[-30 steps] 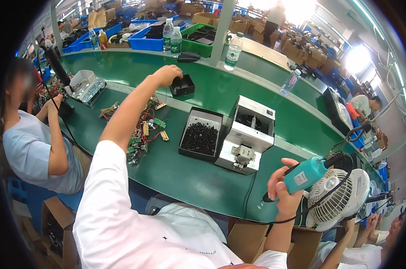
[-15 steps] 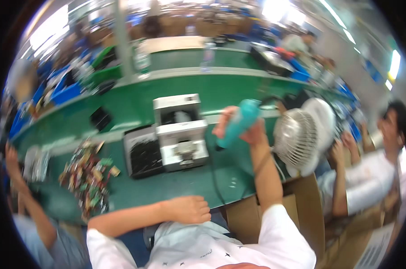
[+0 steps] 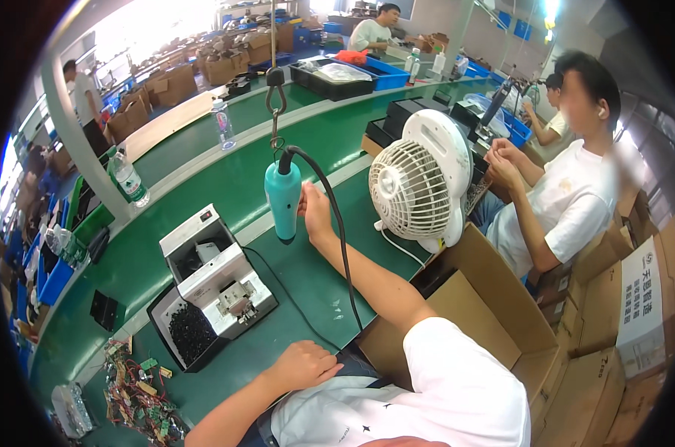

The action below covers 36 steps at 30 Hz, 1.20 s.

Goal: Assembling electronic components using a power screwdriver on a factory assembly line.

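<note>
Right hand [image 3: 317,212] just right of teal power tool [image 3: 284,197], fingertips at the side of the casing. Fingers bent, partly hidden by the tool; can't tell firm grip from light touch. Teal power tool near upright, black tip down, hanging over green table [image 3: 319,270] from metal hook [image 3: 276,100]. Thick black cable [image 3: 341,231] out of its top, curving right and down, across in front of right forearm.

Left hand [image 3: 305,366] low at near table edge, just in front of white shirt. Fingers together, half curled, palm turned away from view; can't tell anything held inside.

Next out, left of tool: white machine [image 3: 220,276] on table, set at an angle. Directly beside it, black bin [image 3: 205,358] with heap of small black parts [image 3: 191,328]. Further left, tangle of circuit boards [image 3: 140,387] with red wires. Beyond those, small black box [image 3: 104,311].

Right side: white fan [image 3: 408,179], grille facing left. Below it, open cardboard box [image 3: 457,320]. Past the fan, seated co-worker [image 3: 576,186] in white, both hands close together.

Far ledge: clear bottle [image 3: 222,125], plus green-labelled bottle [image 3: 130,179] near post.
</note>
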Tool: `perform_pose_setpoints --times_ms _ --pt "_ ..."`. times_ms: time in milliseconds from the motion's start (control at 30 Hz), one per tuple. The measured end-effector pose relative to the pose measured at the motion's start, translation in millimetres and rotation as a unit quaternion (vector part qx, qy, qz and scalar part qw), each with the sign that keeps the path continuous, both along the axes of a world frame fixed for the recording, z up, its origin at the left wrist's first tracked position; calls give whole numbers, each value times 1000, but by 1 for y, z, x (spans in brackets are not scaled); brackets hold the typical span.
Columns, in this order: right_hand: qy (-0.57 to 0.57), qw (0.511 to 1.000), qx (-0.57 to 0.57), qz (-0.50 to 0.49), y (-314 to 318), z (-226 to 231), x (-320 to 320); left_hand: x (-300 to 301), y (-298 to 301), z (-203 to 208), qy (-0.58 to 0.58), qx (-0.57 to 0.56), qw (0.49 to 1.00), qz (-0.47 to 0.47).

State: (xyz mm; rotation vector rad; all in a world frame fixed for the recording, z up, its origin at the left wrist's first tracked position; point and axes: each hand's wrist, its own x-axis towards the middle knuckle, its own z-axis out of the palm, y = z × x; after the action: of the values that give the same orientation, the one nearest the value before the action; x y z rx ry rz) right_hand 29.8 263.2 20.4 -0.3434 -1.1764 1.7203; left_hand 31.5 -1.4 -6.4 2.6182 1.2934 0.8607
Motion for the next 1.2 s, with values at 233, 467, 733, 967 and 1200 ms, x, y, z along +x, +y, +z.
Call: perform_pose_setpoints --times_ms 233,467,733,967,1200 --pt "-24 996 -89 -16 21 -53 -13 2 5 5 -6 -6 1000 -4" --pt "-12 990 -136 33 0 -41 -17 -4 0 2 -9 -19 1000 14" --pt "-47 993 -100 35 -7 -39 -16 -5 0 1 1 -23 1000 13" --pt "-80 995 -63 1 1 -45 -19 -6 5 -5 -28 -12 1000 1" --pt "-96 994 -16 -44 -24 -21 -15 -7 1 -5 -38 -26 999 5"
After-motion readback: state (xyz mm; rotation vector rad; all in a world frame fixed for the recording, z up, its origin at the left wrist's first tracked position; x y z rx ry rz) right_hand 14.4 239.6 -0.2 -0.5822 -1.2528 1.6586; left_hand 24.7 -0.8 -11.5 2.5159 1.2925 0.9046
